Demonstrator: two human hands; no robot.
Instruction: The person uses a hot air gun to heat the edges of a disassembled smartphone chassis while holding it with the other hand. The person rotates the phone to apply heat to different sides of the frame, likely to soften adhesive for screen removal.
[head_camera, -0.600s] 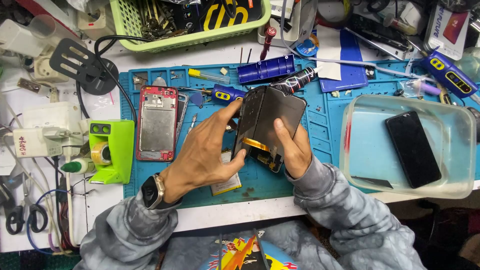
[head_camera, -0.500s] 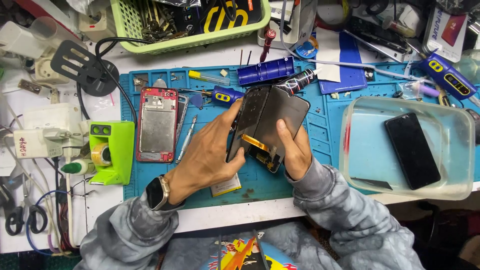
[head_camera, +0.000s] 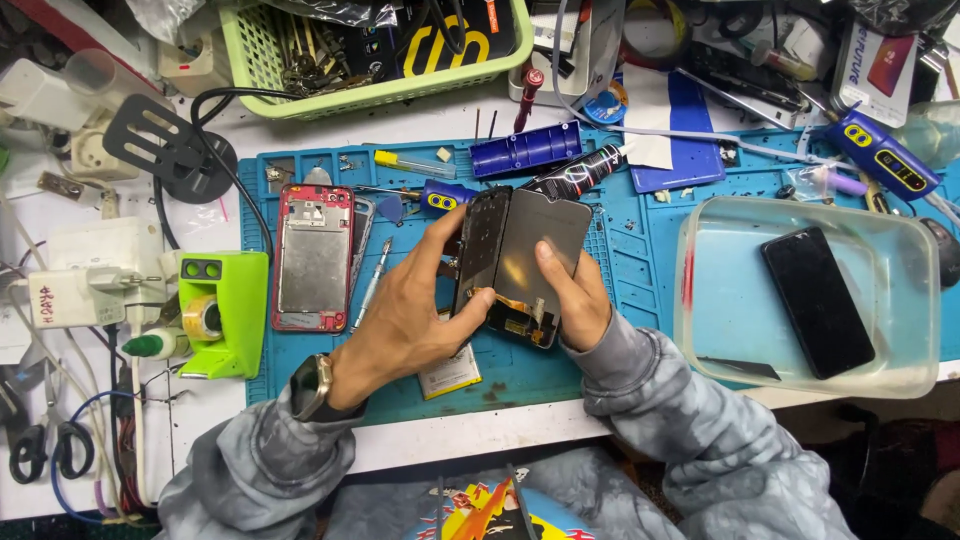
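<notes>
Over the blue work mat (head_camera: 640, 270) both my hands hold an opened phone. My left hand (head_camera: 405, 310) grips the dark phone frame (head_camera: 480, 250) by its left edge. My right hand (head_camera: 570, 295) holds the grey display panel (head_camera: 540, 250), thumb pressed on its face. The panel is hinged away from the frame, and an orange flex cable (head_camera: 505, 300) joins them at the bottom. Under my hands a flat battery (head_camera: 450, 372) lies on the mat.
A red phone chassis (head_camera: 312, 258) lies left on the mat beside a screwdriver (head_camera: 372, 282). A green tape dispenser (head_camera: 222, 312) stands further left. At right, a clear plastic tub (head_camera: 905, 300) holds a black phone (head_camera: 817, 300). A glue tube (head_camera: 580, 172), blue case and green basket (head_camera: 300, 95) sit behind.
The panel and frame have swung more upright and the gap between them has changed. My left hand has shifted slightly along the frame's left edge.
</notes>
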